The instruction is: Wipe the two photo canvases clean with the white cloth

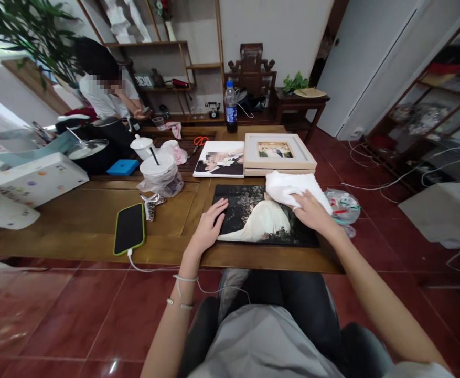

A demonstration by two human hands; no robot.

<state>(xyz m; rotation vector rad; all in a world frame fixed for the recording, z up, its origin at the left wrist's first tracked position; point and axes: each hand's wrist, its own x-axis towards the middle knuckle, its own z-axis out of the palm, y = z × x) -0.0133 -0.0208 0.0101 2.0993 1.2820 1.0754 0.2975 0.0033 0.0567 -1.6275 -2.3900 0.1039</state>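
A dark photo panel (237,210) showing a white dress lies flat at the front edge of the wooden table. My left hand (209,226) rests on the panel's left edge, fingers stretched out and holding nothing. A bunched white cloth (288,186) covers the panel's upper right corner. My right hand (312,210) presses on this cloth with its fingers around part of it; the fingertips are partly hidden in the folds. Just behind the panel are a photo print (220,160) and a pale picture frame (306,155) lying on another frame.
A phone (129,229) on a charging cable lies left of my left hand. Beyond it stand a lidded cup (159,168), a blue box (122,167) and a cola bottle (231,107). A plastic container (343,206) is at the right edge. Another person (109,89) sits back left.
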